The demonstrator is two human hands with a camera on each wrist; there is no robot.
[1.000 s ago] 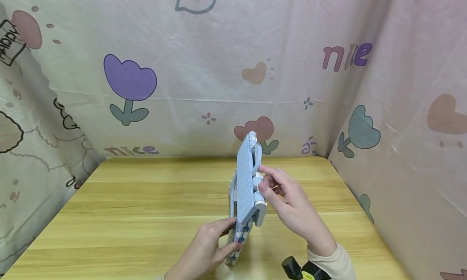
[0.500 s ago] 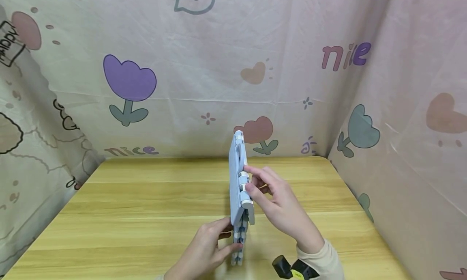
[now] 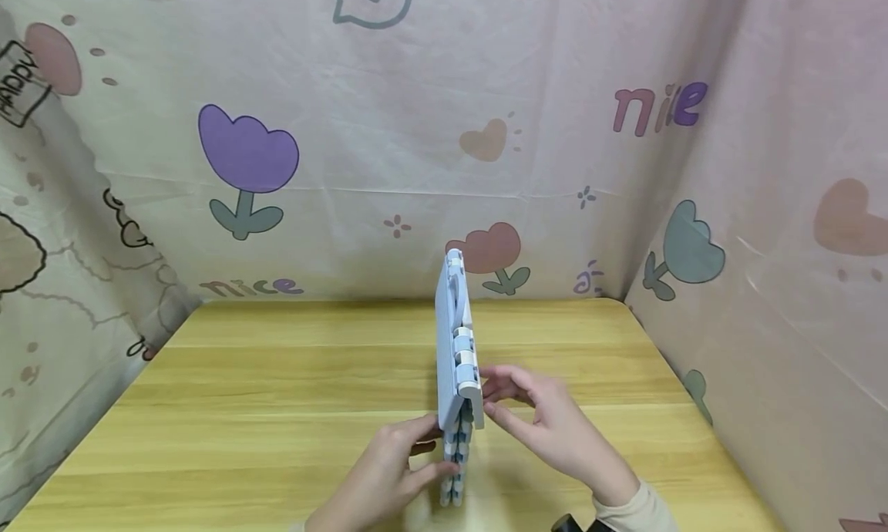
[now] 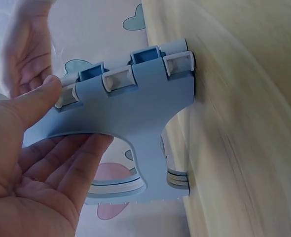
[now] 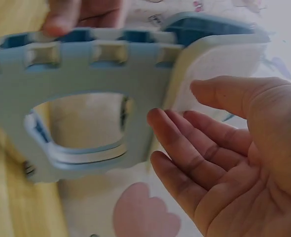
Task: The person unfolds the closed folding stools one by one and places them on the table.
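A light blue and white folding stool (image 3: 447, 347) stands on edge, nearly folded flat, its ribbed panel facing left and its handle strap towards the top. Near its lower part, my left hand (image 3: 388, 466) pinches the hinged leg edge; in the left wrist view the thumb of that hand (image 4: 42, 153) lies over the hinges of the leg panel (image 4: 145, 98), with fingers behind. My right hand (image 3: 555, 428) is right of the stool, fingers loosely bent. In the right wrist view the right hand (image 5: 229, 158) holds nothing, its fingertips close to the white flap (image 5: 214, 69); contact cannot be told.
The wooden table (image 3: 277, 401) lies under the stool. Patterned cloth (image 3: 388, 116) with flowers and hearts hangs behind and at both sides. A black device (image 3: 569, 524) is at the right wrist, at the bottom edge of the head view.
The stool has turned to stand more upright, its top swinging left, then stayed still. My right hand has let go of the handle side and moved down. My left hand keeps its hold.
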